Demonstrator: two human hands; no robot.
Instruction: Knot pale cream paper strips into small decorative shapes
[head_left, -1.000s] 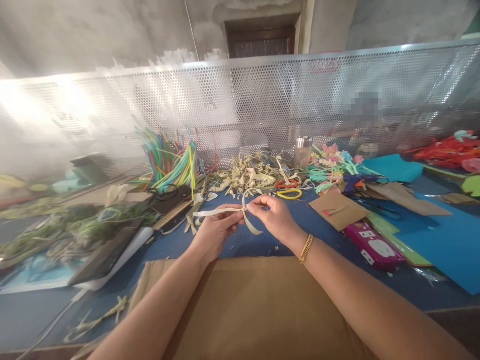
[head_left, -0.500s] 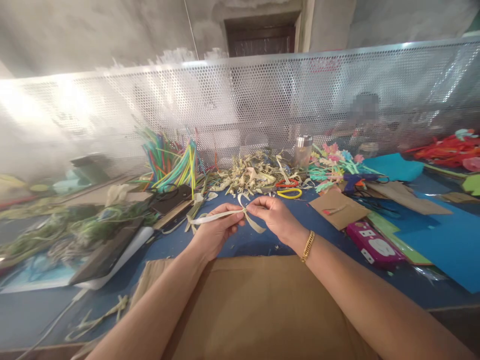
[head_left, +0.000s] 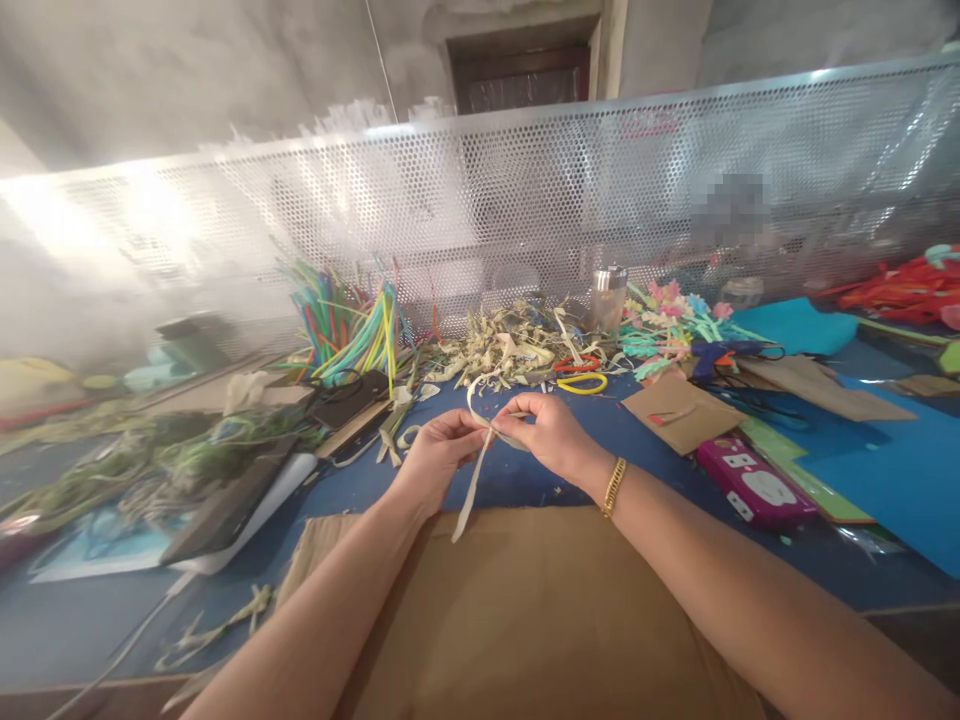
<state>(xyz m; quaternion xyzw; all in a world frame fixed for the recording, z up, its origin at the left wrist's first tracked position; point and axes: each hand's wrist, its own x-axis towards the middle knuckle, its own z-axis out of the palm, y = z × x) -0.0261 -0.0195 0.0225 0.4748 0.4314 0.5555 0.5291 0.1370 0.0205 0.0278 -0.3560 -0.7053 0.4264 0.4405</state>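
Note:
Both my hands meet above the blue table (head_left: 525, 480), just beyond a sheet of brown cardboard (head_left: 525, 620). My left hand (head_left: 435, 455) and my right hand (head_left: 551, 435) each pinch the same pale leaf strip (head_left: 471, 480). The strip loops up between the fingertips, and its long tail hangs down toward the cardboard. A gold bracelet (head_left: 613, 487) sits on my right wrist. Beyond my hands lies a heap of similar pale strips (head_left: 510, 350).
Coloured straws (head_left: 352, 320) stand at the back left, a metal cup (head_left: 607, 298) and pastel paper flowers (head_left: 667, 325) at the back right. A pink box (head_left: 754, 483), cardboard pieces (head_left: 679, 410), blue sheets (head_left: 892, 450) lie right. A perforated metal screen (head_left: 525, 220) closes the far edge.
The strip's long end, which stretched out to the left, now hangs down toward the cardboard. My hands have drawn closer together, and the view has shifted slightly.

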